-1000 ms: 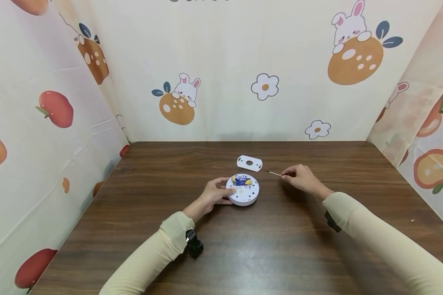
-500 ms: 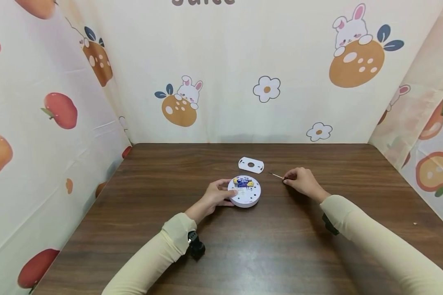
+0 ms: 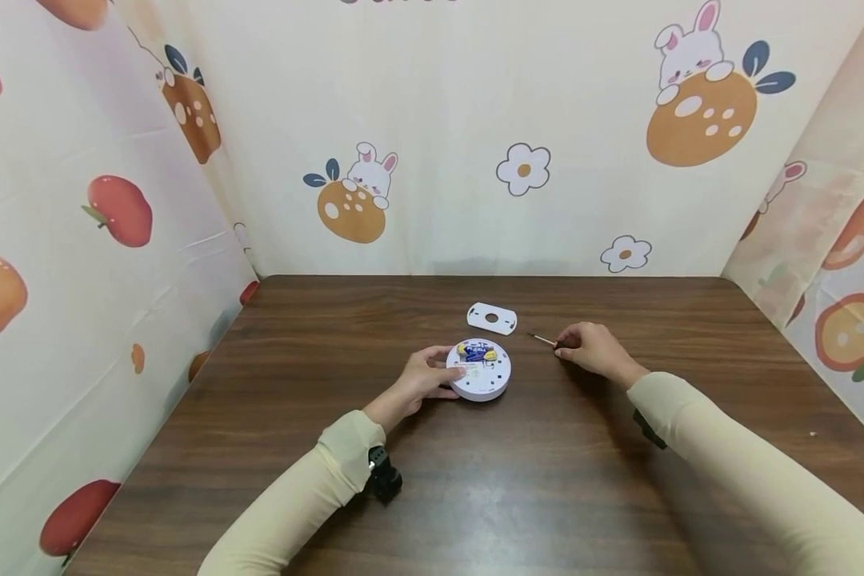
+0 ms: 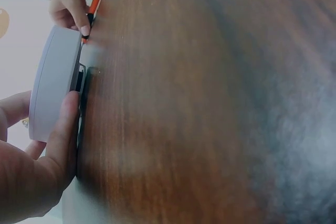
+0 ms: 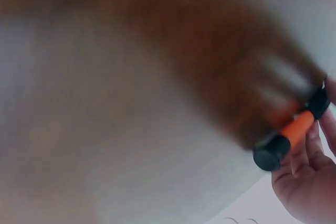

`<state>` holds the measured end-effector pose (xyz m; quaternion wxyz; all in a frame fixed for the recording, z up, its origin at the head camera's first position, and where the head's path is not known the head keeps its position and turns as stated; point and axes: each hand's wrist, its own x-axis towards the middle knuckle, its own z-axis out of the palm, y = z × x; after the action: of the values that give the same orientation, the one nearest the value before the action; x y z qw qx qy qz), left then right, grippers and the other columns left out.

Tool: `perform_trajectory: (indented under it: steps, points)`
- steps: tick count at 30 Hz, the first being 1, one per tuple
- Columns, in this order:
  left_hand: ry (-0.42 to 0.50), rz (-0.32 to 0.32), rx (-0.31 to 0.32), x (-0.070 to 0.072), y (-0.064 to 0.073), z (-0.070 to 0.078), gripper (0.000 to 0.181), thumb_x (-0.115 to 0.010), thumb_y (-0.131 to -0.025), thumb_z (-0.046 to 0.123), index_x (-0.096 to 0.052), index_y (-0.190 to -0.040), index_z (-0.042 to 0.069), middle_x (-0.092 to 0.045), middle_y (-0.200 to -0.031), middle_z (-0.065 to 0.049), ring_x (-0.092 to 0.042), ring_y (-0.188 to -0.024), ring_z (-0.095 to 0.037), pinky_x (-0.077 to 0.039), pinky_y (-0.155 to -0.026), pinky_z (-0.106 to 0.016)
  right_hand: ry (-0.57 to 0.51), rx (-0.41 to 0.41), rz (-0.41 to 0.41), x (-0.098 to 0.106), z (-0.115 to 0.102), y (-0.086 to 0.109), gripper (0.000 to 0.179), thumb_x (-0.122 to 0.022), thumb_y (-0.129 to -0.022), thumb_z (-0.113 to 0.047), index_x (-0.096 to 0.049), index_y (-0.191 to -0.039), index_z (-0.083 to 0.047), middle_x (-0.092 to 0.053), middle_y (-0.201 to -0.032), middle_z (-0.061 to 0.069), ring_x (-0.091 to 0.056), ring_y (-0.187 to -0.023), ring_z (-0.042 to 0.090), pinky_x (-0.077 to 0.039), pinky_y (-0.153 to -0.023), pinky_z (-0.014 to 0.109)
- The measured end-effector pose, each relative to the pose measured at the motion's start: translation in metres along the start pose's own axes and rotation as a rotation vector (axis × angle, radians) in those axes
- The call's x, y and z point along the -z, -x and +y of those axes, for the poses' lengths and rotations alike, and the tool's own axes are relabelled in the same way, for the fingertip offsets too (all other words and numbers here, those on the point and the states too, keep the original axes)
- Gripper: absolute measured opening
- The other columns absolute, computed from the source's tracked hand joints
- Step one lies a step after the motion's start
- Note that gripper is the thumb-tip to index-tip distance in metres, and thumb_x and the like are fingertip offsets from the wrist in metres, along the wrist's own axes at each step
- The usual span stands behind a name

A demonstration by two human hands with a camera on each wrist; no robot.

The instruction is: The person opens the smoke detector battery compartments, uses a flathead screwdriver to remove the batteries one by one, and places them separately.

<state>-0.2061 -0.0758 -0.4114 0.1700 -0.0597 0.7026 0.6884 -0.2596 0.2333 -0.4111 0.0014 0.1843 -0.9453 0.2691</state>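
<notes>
My left hand (image 3: 421, 374) grips the left side of a round white smoke alarm (image 3: 484, 382), thumb on its face, other fingers along and under its edge. Its back faces up, and blue and yellow batteries (image 3: 478, 352) show in a recess there. In the left wrist view the alarm (image 4: 55, 82) is seen edge-on, close over the table. To its right, my right hand (image 3: 586, 346) pinches a thin screwdriver (image 3: 545, 342) low at the tabletop, tip toward the left. The right wrist view shows its orange and black handle (image 5: 297, 128) at the fingers.
A white mounting plate (image 3: 479, 314) with a central hole lies just behind the alarm. The brown wooden table (image 3: 331, 336) ends at a printed curtain (image 3: 439, 216) at the back, with more curtain left and right. A tiny pale speck (image 3: 813, 434) lies far right.
The screwdriver and right hand have shifted slightly, its tip now a little farther from the mounting plate. My left hand keeps its hold on the alarm. The head view has moved a little.
</notes>
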Motion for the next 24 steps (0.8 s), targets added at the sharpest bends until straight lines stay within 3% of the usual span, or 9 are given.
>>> perform_trajectory:
  steps: [6, 12, 18, 24]
  points:
    - [-0.002, 0.006, 0.006, 0.000, -0.002, 0.001, 0.052, -0.069, -0.085, -0.001, -0.052, -0.134, 0.003, -0.059, -0.102, -0.018, -0.063, -0.071, -0.019, -0.060, -0.066, -0.036, 0.154, 0.129, -0.001, 0.012, -0.015, -0.008, 0.030, -0.072, -0.083, -0.011, -0.063, -0.106, 0.005, -0.064, -0.096, 0.015, -0.058, -0.090, 0.031, -0.051, -0.077, 0.048]
    - [0.006, -0.001, -0.001, 0.001, -0.001, 0.001, 0.052, -0.069, -0.085, -0.002, -0.051, -0.134, 0.002, -0.060, -0.101, -0.018, -0.063, -0.070, -0.018, -0.060, -0.064, -0.035, 0.174, 0.276, 0.001, 0.019, -0.058, -0.016, 0.037, -0.071, -0.084, -0.011, -0.060, -0.116, 0.005, -0.061, -0.109, 0.018, -0.054, -0.103, 0.031, -0.049, -0.088, 0.048]
    - [0.020, -0.003, -0.010, 0.001, 0.001, 0.001, 0.052, -0.069, -0.084, -0.003, -0.052, -0.133, 0.001, -0.061, -0.097, -0.016, -0.063, -0.066, -0.017, -0.060, -0.062, -0.033, 0.159, 0.385, -0.045, 0.009, -0.098, -0.020, 0.034, -0.074, -0.083, -0.012, -0.064, -0.113, 0.000, -0.061, -0.106, 0.011, -0.054, -0.100, 0.028, -0.050, -0.085, 0.042]
    - [0.029, -0.011, -0.013, -0.001, 0.002, 0.001, 0.050, -0.069, -0.084, -0.003, -0.052, -0.132, 0.001, -0.062, -0.094, -0.015, -0.063, -0.065, -0.016, -0.060, -0.062, -0.033, 0.212, 0.440, -0.106, -0.009, -0.116, -0.021, 0.024, -0.074, -0.083, -0.010, -0.069, -0.105, -0.001, -0.063, -0.106, 0.012, -0.057, -0.103, 0.028, -0.051, -0.089, 0.042]
